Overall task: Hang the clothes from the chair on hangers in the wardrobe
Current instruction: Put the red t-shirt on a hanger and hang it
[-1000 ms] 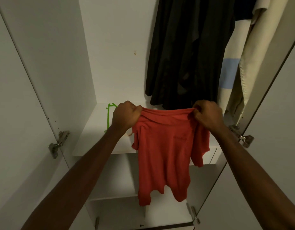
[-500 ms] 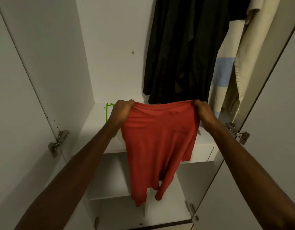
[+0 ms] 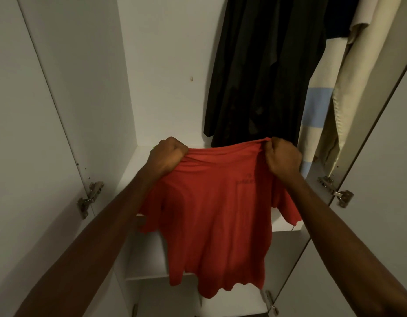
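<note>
Red T-shirt (image 3: 211, 216) hangs soft, bunched in left hand (image 3: 168, 154), right hand (image 3: 282, 159)

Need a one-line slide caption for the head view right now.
Both hands, left and right, hold a red T-shirt spread by its shoulders before dark hanging clothes in the open wardrobe.

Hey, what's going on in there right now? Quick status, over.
Left hand and right hand both grip the red T-shirt at its top edge, spread before the wardrobe shelf. No hanger in it yet. Dark garment hangs just behind.
</note>
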Tool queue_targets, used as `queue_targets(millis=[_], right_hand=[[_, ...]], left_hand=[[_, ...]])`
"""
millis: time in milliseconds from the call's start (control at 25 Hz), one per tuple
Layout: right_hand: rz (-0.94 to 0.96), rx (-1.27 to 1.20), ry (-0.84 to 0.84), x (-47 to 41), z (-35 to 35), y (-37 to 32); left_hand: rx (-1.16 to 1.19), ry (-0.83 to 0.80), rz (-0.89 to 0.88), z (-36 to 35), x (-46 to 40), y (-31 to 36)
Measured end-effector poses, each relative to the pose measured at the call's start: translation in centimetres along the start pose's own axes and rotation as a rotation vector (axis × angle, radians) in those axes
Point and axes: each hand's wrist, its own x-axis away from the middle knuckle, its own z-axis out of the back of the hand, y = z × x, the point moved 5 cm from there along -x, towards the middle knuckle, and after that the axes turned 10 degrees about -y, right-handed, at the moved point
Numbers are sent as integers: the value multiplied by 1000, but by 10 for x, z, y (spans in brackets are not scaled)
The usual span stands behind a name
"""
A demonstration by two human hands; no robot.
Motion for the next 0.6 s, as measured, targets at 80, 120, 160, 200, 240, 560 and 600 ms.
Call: queue_targets(millis=[80,120,160,200,240,560,600], right_hand=[[5,296,39,1,-2,-2],[-17,378,0,0,-4,0],[-26,395,-49,0,-8,3],[-30,331,-79,3,-9,4],[-47,177,-90,4,-9,8],[-433,-754,-245,10,-32,1],[-371,-680,-179,6,-31,3]], left_hand=[[-81,26,-62,3,0,-1],[-141,37,-81,4,1,-2],[-183,39,-91,6,1,-4],[-197,28,-100,6,2,-7],[-189,11,-107,6,2,-11],[-226,-250,-72,28,6,-31],[-353,-251,-66,32,7,-37]])
